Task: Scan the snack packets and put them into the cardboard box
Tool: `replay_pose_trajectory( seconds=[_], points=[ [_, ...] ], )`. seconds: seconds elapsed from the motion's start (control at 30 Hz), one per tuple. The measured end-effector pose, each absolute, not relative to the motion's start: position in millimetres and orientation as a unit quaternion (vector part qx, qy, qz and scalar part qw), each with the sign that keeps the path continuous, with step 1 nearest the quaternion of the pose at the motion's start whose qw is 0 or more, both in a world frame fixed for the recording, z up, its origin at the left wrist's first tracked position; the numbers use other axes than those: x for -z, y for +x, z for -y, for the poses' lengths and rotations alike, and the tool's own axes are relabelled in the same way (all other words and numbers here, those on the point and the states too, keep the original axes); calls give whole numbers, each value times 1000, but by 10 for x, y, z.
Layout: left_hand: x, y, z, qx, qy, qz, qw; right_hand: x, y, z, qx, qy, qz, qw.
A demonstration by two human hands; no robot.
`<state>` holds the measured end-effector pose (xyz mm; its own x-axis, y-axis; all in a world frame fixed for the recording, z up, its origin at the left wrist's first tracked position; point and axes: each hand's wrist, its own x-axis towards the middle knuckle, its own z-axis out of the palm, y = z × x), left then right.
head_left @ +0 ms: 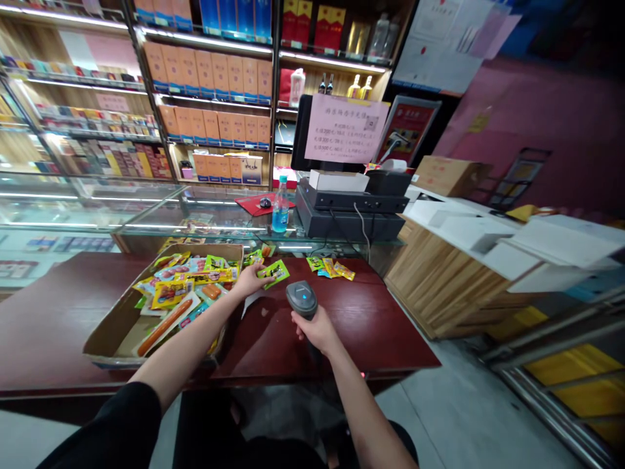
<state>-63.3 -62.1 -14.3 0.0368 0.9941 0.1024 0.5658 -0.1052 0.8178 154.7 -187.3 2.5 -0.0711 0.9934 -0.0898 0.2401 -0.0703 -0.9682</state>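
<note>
Between the fingers of my left hand is a green snack packet, held above the dark red table. My right hand is wrapped round the handle of a grey barcode scanner, whose head points away from me, just right of and below the packet. Left of my hands stands a shallow cardboard box with many bagged snacks in it, among them a long sausage in clear wrap. A few small packets lie together on the table beyond the scanner.
Behind the table runs a glass counter bearing a blue drink bottle, a computer mouse and a till with a paper sign. To the right is a wooden cabinet with white boxes.
</note>
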Motion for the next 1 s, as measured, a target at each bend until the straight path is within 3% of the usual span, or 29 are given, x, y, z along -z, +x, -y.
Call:
replay_pose_trajectory(
  seconds=[0.17,0.3,0.67,1.0],
  points=[
    [130,-611,633,-454,559,-511,469,-20,1494,1875,-483,-537,567,396],
    [56,-580,679,-468,525,-485,519,-4,1463,1854,-486,-534,567,396],
    [0,-562,711,-495,481,-464,556,22,1451,1847,-487,-536,569,390],
    [-64,-605,682,-503,495,-473,527,44,1484,1860,-492,-540,560,392]
  ],
)
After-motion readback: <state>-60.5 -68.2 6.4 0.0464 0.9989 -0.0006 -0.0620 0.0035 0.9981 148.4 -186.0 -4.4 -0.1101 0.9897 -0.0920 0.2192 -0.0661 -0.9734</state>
